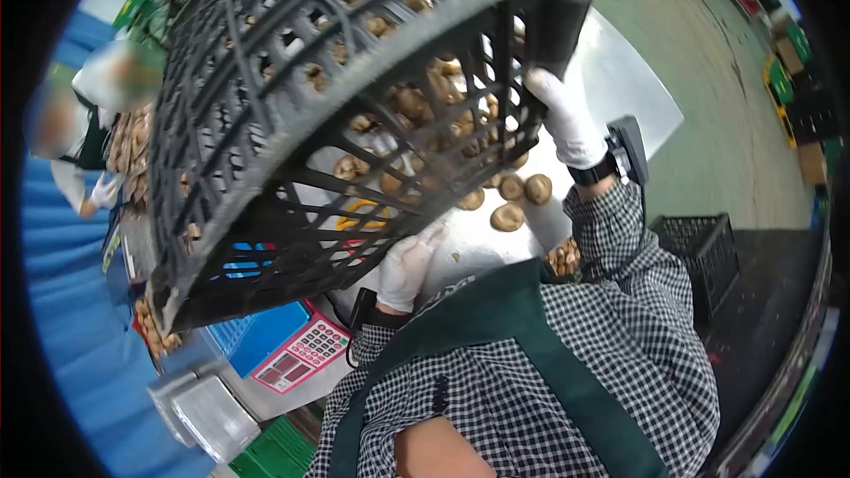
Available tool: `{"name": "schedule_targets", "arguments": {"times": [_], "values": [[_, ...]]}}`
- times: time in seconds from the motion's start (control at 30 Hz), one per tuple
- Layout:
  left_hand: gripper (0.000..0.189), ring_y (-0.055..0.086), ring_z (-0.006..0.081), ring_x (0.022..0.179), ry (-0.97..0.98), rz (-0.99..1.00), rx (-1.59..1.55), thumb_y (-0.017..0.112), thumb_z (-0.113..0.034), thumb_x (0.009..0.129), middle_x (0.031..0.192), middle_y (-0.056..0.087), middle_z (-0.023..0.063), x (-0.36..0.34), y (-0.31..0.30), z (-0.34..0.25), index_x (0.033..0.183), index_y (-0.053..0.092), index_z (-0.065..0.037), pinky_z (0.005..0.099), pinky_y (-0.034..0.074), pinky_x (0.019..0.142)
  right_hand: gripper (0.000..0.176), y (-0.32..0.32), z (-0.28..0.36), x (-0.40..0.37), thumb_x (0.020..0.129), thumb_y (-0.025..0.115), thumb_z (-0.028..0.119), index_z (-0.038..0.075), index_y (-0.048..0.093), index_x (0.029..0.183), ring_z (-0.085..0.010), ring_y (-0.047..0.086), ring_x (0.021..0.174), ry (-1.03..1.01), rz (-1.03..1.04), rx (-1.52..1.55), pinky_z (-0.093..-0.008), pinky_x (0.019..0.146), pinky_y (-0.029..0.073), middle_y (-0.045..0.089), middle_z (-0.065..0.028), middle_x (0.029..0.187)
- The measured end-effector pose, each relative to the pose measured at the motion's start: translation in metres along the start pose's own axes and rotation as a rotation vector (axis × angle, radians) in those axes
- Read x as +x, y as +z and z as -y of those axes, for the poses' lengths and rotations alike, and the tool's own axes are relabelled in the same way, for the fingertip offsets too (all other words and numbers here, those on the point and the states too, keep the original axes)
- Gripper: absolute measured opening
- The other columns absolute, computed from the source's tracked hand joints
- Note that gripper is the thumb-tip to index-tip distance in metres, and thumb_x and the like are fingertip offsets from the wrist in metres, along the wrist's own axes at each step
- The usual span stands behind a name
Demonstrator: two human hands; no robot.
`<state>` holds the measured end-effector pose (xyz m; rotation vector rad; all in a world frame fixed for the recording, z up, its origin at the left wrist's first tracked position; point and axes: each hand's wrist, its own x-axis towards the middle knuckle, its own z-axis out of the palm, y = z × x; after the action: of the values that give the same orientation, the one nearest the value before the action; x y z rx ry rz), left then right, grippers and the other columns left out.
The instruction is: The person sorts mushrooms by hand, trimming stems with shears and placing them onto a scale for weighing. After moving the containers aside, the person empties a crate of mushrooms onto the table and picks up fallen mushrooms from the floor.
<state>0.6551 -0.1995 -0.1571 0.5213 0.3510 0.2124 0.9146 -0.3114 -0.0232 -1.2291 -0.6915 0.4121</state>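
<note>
A large black plastic crate (292, 146) hangs tilted over the metal table (611, 80), its slatted bottom and side turned toward me. My right hand (567, 119), in a white glove, is closed on the crate's right end. Against the lower side of the crate is my left hand (405, 270), also gloved, with its fingers partly hidden behind the slats. Brown mushrooms (412, 106) show through the gaps. Several loose mushrooms (508, 217) lie on the table below the crate, between my two hands.
At the left stands a pink-and-white scale keypad (305, 350) beside a blue tray (252, 336). A metal box (212, 416) is near the lower left. A co-worker's gloved hand (104, 190) is by bagged goods (131, 155). Another black crate (699, 252) sits at the right.
</note>
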Motion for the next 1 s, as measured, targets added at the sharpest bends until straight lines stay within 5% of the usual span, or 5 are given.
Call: {"name": "schedule_targets", "arguments": {"times": [0.57,0.8,0.9,0.93,1.0], "values": [[0.042,0.054,0.0291,0.114,0.262,-0.054,0.282,0.054,-0.008,0.085,0.126,0.056,0.0126,0.011,0.019,-0.043,0.126,0.051,0.000,0.0483,0.039,0.102,0.049,-0.025,0.008,0.030,0.089,0.062,0.036,0.006,0.051,0.127,-0.0136,0.056,0.105,0.006,-0.164,0.286,-0.0294,0.090,0.047,0.061,-0.0045,0.114],[0.042,0.055,0.0291,0.114,0.167,0.029,0.109,0.051,-0.004,0.084,0.124,0.058,0.0135,0.003,0.034,-0.050,0.126,0.051,0.001,0.0465,0.045,0.097,0.082,-0.047,0.014,0.074,0.089,0.035,0.067,0.003,0.035,0.141,-0.0265,0.034,0.133,-0.118,-0.120,0.509,-0.0389,0.111,0.026,0.038,-0.0179,0.143],[0.042,0.056,0.0296,0.113,0.200,0.031,0.108,0.049,-0.003,0.084,0.124,0.057,0.0144,-0.006,0.036,-0.045,0.126,0.051,0.001,0.0468,0.045,0.097,0.069,-0.144,-0.078,0.170,0.094,0.035,0.060,0.006,0.042,0.137,-0.0259,0.047,0.121,0.056,-0.275,0.428,-0.0398,0.106,0.035,0.048,-0.0167,0.134],[0.041,0.056,0.0296,0.113,0.186,0.033,0.117,0.049,-0.002,0.085,0.124,0.057,0.0151,-0.001,0.035,-0.044,0.126,0.051,0.001,0.0468,0.045,0.097,0.070,-0.087,-0.038,0.126,0.095,0.032,0.060,0.003,0.046,0.134,-0.0227,0.056,0.109,0.036,-0.220,-0.444,-0.0370,0.099,0.042,0.057,-0.0144,0.123],[0.041,0.056,0.0300,0.112,0.151,0.059,0.037,0.047,-0.001,0.086,0.123,0.057,0.0166,0.007,0.032,-0.046,0.126,0.050,0.002,0.0474,0.046,0.097,0.070,-0.042,-0.049,0.093,0.095,0.031,0.059,0.003,0.046,0.133,-0.0224,0.056,0.109,-0.025,-0.202,-0.039,-0.0366,0.099,0.042,0.058,-0.0144,0.122]]}}
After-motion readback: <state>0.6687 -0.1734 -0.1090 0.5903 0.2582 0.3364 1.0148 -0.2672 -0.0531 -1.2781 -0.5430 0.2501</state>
